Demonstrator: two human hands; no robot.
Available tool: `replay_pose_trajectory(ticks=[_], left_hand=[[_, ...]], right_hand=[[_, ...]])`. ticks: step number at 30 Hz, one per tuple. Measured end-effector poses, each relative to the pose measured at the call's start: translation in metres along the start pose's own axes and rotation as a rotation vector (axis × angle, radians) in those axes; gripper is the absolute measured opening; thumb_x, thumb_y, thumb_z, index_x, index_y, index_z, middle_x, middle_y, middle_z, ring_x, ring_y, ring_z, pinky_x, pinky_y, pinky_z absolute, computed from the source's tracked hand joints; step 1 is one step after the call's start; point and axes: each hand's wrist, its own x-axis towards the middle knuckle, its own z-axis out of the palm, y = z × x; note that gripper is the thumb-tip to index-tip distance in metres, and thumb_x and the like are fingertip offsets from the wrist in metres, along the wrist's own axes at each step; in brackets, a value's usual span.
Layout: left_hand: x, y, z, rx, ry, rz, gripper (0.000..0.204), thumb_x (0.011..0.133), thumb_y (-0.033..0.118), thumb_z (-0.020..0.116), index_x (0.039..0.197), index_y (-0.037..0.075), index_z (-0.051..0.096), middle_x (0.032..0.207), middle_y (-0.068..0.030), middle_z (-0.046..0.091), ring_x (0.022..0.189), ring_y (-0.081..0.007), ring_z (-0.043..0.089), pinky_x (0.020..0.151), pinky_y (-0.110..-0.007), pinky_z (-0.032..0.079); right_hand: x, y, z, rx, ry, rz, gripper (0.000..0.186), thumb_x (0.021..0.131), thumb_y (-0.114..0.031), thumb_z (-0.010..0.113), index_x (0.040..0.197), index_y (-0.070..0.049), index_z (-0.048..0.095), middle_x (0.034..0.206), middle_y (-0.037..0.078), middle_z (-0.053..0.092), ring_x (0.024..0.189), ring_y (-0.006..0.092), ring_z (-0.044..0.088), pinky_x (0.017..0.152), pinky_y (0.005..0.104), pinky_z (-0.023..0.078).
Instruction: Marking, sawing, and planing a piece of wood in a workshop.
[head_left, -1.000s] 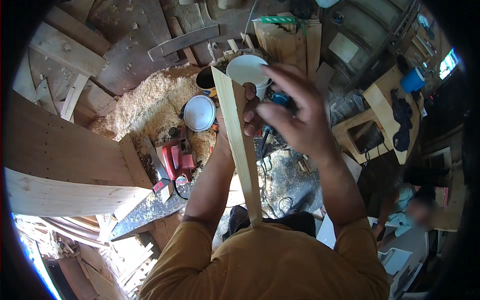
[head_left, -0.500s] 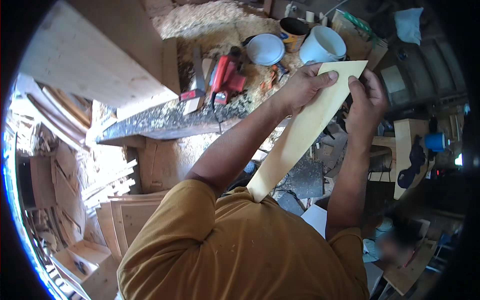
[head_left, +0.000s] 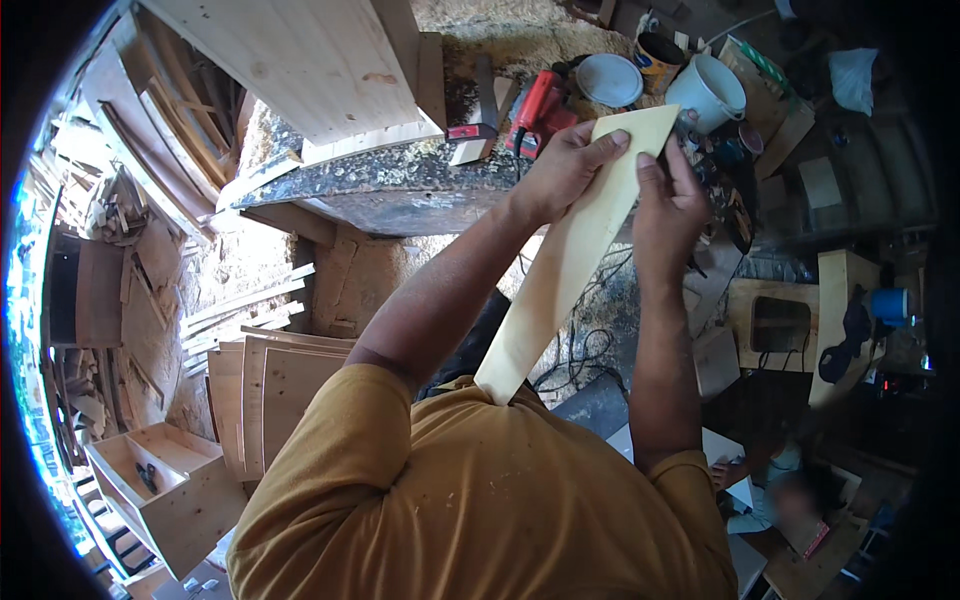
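I hold a long, narrow, pale wooden strip [head_left: 560,270] in front of my body. Its near end rests against my yellow shirt and its far end points up toward the workbench. My left hand [head_left: 565,165] grips the strip's upper left edge, fingers curled over its face. On the right edge near the top sits my right hand [head_left: 668,205], thumb pressed on the wood. Both forearms reach up from the lower edge.
A dark workbench [head_left: 390,185] covered in sawdust carries a red power tool [head_left: 540,105], a white bucket [head_left: 708,92], a white lid [head_left: 610,78] and a tin. Wide boards [head_left: 310,60] lean above it. Stacked panels [head_left: 265,390] and a wooden box [head_left: 160,480] lie at left.
The view has swung, so the bench and tools now sit higher and further right. The strip has tilted more to the right, and both hands stay near its top end.
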Motion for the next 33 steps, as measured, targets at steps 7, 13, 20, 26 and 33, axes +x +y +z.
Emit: replay_pose_trajectory(ticks=[7,13,20,26,33], left_hand=[[-0.113,0.029,-0.055,0.726,-0.099,-0.352,0.042,0.080,0.035,0.070,0.107,0.004,0.065,0.092,-0.0071,0.068,0.083,-0.0128,0.061,0.078,-0.030,0.048],[-0.220,0.014,-0.161,0.770,-0.038,-0.500,0.031,0.085,0.019,0.064,0.108,-0.001,0.059,0.098,-0.0059,0.063,0.089,-0.0080,0.053,0.081,-0.028,0.044],[-0.293,0.036,-0.290,0.625,0.112,-0.564,0.027,0.083,0.015,0.064,0.105,-0.001,0.059,0.091,-0.0036,0.064,0.083,-0.0089,0.056,0.074,-0.026,0.046],[-0.290,0.120,-0.436,0.507,0.316,-0.524,0.028,0.082,0.018,0.067,0.102,-0.001,0.061,0.088,-0.0021,0.063,0.081,-0.0089,0.056,0.072,-0.026,0.046],[-0.252,0.155,-0.610,0.140,0.282,-0.741,0.057,0.087,0.051,0.052,0.118,0.003,0.053,0.103,-0.0086,0.062,0.086,-0.0166,0.059,0.072,-0.030,0.050]], right_hand=[[0.025,-0.007,0.017,0.325,-0.024,-0.016,0.053,0.083,0.000,0.055,0.132,0.005,0.036,0.106,0.014,0.062,0.092,0.0175,0.059,0.081,0.0283,0.046],[0.056,0.034,0.044,0.382,-0.151,0.156,0.047,0.084,-0.002,0.056,0.128,0.001,0.040,0.110,0.012,0.058,0.098,0.0194,0.057,0.084,0.0300,0.046],[0.039,0.111,0.154,0.453,-0.040,0.332,0.029,0.084,-0.003,0.056,0.112,-0.006,0.050,0.104,0.008,0.059,0.092,0.0191,0.058,0.076,0.0329,0.050],[-0.013,0.176,0.222,0.617,0.104,0.537,0.027,0.086,-0.016,0.057,0.112,-0.009,0.053,0.107,0.008,0.060,0.094,0.0222,0.059,0.074,0.0346,0.051],[-0.103,0.242,0.235,0.672,0.411,0.725,0.023,0.090,-0.027,0.054,0.107,-0.012,0.054,0.103,0.006,0.061,0.093,0.0227,0.059,0.068,0.0342,0.050]])
